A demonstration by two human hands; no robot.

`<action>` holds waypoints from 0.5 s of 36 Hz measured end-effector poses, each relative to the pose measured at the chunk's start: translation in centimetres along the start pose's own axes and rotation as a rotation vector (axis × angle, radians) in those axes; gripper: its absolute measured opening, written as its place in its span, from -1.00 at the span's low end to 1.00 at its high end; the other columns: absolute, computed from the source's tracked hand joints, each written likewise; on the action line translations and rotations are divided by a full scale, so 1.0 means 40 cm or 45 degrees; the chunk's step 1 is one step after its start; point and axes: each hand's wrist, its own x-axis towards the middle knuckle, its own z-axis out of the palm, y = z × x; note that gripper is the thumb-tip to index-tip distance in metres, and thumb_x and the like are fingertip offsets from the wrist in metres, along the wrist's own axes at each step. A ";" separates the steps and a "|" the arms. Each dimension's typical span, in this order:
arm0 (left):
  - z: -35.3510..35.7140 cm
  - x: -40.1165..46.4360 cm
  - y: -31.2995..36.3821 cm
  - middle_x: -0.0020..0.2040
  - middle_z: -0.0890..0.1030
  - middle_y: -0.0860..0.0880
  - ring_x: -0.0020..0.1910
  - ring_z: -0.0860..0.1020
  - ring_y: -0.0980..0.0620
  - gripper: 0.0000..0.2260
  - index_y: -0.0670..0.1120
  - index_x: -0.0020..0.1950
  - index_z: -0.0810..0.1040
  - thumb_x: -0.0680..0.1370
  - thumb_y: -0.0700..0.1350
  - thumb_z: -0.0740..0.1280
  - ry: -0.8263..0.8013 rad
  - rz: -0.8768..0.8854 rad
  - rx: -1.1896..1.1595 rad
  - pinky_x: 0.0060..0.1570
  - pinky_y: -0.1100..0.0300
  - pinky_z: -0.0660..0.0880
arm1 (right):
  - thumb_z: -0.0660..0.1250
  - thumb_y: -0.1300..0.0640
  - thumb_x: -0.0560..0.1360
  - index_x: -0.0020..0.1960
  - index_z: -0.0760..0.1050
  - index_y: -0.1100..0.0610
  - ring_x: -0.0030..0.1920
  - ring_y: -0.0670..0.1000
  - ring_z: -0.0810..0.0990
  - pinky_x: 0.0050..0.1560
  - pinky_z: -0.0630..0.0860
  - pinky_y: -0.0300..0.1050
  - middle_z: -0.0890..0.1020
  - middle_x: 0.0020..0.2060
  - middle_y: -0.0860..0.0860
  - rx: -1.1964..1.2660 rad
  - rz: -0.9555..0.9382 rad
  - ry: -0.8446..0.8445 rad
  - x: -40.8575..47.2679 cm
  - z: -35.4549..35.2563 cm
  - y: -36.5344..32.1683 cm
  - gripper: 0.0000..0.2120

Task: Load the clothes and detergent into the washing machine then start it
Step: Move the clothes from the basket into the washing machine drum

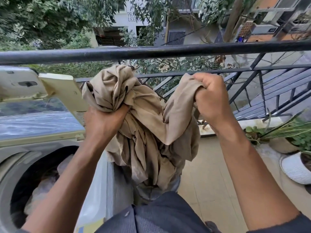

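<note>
A crumpled beige garment (pixel 148 132) hangs in the air in front of me, to the right of the washing machine. My left hand (pixel 102 121) grips a bunched part of it from below. My right hand (pixel 213 100) grips another fold of it, higher and to the right. The top-loading washing machine (pixel 15 158) stands at the lower left with its lid (pixel 37 115) raised. Its round drum opening (pixel 42 182) shows some pale clothes inside. No detergent is in view.
A black balcony railing (pixel 151 52) runs across just behind the garment. Potted plants (pixel 289 145) stand on the tiled floor at the right. A pale plastic bag (pixel 96 199) sits beside the machine, near my legs.
</note>
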 end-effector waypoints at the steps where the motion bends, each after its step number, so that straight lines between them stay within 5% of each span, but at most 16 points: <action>1: 0.000 0.004 -0.002 -0.14 0.54 0.54 0.06 0.56 0.39 -0.58 0.39 0.04 0.60 0.26 0.44 0.56 0.025 0.006 0.006 -0.02 0.48 0.43 | 0.19 0.19 0.43 -0.29 0.44 0.24 -0.38 0.14 0.46 -0.38 0.43 0.19 0.51 -0.42 0.19 -0.005 -0.051 0.015 -0.006 0.001 -0.006 -0.82; 3: -0.002 0.014 -0.010 0.00 0.62 0.37 0.17 0.61 0.24 -0.42 0.27 0.18 0.65 0.23 0.46 0.56 0.079 0.007 0.018 0.13 0.28 0.50 | 0.19 0.13 0.44 -0.29 0.40 0.17 -0.36 0.12 0.47 -0.38 0.40 0.11 0.48 -0.43 0.08 -0.141 -0.117 -0.042 -0.023 0.009 0.007 -0.83; 8: -0.009 0.006 -0.020 0.12 0.64 0.24 0.24 0.65 0.07 -0.28 0.17 0.31 0.63 0.23 0.45 0.58 0.148 0.021 0.034 0.24 0.14 0.55 | 0.20 0.10 0.35 -0.22 0.44 0.03 -0.17 0.19 0.60 -0.36 0.27 -0.11 0.54 -0.31 0.01 -1.117 0.027 -0.766 -0.040 -0.023 0.075 -0.94; 10: -0.006 -0.002 -0.026 0.09 0.63 0.22 0.22 0.66 0.03 -0.28 0.17 0.31 0.62 0.24 0.45 0.57 0.181 0.042 0.036 0.19 0.19 0.50 | 0.18 0.14 0.32 -0.24 0.40 0.06 -0.17 0.18 0.59 -0.35 0.28 -0.09 0.54 -0.31 0.03 -1.121 0.008 -0.670 -0.033 -0.057 0.073 -0.95; 14: 0.005 -0.004 -0.034 0.13 0.71 0.07 0.23 0.66 -0.09 -0.28 0.12 0.30 0.63 0.26 0.46 0.53 0.248 0.029 0.091 0.11 0.19 0.44 | 0.12 0.11 0.30 -0.26 0.42 0.19 -0.32 0.18 0.49 -0.35 0.45 0.07 0.49 -0.42 0.08 -0.497 -0.093 -0.103 -0.026 -0.105 0.040 -0.83; 18: 0.013 0.001 -0.030 -0.06 0.56 0.29 0.13 0.63 0.09 -0.24 0.24 0.26 0.62 0.19 0.61 0.45 0.304 -0.036 0.061 0.11 0.19 0.43 | 0.21 0.11 0.41 -0.30 0.34 0.12 -0.40 0.09 0.38 -0.41 0.30 0.05 0.38 -0.47 0.00 -0.319 -0.290 0.240 -0.068 -0.048 0.061 -0.86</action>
